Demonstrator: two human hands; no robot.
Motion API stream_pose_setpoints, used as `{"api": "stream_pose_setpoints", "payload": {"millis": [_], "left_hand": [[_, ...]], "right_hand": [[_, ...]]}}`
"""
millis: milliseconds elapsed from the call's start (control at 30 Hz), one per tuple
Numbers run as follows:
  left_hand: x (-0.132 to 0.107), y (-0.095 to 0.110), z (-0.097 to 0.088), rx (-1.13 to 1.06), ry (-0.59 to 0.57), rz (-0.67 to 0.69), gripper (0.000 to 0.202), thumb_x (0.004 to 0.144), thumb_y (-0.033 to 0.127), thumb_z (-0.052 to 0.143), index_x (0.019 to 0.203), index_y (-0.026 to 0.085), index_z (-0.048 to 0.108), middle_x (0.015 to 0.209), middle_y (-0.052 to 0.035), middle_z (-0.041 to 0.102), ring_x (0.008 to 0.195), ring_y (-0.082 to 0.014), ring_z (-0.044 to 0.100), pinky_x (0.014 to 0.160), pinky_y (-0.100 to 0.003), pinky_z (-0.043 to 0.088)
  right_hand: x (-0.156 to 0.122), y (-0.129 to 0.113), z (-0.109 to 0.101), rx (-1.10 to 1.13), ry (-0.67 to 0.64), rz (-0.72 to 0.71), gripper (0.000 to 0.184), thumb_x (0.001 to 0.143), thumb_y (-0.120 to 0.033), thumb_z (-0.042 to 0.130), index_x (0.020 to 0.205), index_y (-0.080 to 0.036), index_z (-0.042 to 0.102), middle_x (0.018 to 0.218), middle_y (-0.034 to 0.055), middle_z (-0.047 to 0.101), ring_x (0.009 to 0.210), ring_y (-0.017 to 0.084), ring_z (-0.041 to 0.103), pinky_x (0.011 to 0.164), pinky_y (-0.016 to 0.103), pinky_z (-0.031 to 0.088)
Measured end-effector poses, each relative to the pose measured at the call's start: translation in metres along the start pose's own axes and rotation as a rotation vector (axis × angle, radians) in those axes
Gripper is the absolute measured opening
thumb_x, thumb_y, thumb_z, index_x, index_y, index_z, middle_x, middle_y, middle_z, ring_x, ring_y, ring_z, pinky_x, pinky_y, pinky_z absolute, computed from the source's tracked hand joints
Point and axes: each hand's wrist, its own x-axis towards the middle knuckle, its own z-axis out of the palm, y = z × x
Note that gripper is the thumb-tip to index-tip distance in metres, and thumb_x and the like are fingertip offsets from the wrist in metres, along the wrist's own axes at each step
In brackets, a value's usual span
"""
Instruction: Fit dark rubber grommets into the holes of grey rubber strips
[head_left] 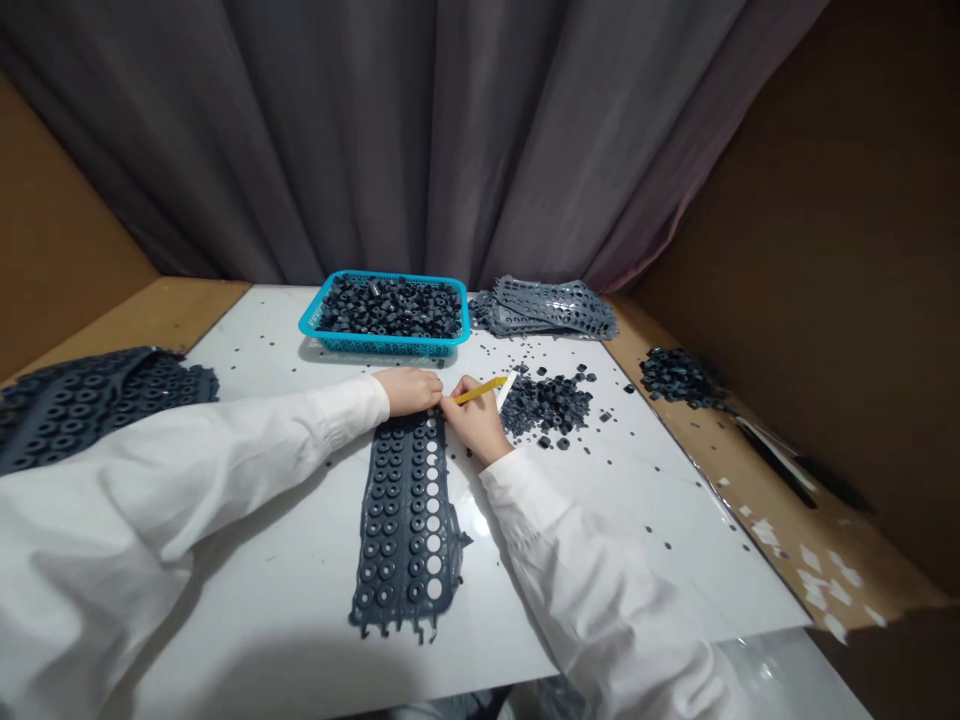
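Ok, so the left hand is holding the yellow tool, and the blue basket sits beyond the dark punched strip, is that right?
No, the hand is wrong: the head view shows the yellow tool held in the right hand, not the left. The rest stands: the blue basket sits beyond the dark punched strip.

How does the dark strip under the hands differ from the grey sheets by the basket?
The dark grey rubber strip lies flat and alone, while the grey punched rubber sheets are heaped. The strip holds rows of rings; the sheets show mainly empty holes. Both are holed grey rubber with ragged edges.
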Motion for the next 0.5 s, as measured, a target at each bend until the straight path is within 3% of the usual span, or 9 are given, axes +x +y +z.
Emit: {"api": "stream_pose_setpoints", "payload": {"millis": [333,500], "left_hand": [[-0.016,-0.003,0.016,-0.087,0.155,-0.129,0.017,0.090,0.017,0.044,0.086,0.014,0.060,0.084,-0.0057,0.063,0.084,-0.0158,0.058,0.078,-0.026,0.045],[-0.018,-0.006,0.012,-0.132,0.143,-0.102,0.017,0.088,0.017,0.046,0.087,0.015,0.062,0.085,-0.0053,0.064,0.084,-0.0155,0.059,0.080,-0.026,0.045]], "right_hand": [[0.001,0.005,0.002,0.026,-0.011,0.013,0.016,0.061,-0.017,0.050,0.055,-0.022,0.036,0.045,-0.0068,0.040,0.047,0.011,0.040,0.049,0.024,0.030],[0.000,0.004,0.001,0.076,-0.016,0.048,0.016,0.062,-0.018,0.051,0.056,-0.022,0.037,0.046,-0.0066,0.044,0.048,0.012,0.044,0.050,0.024,0.034]]}}
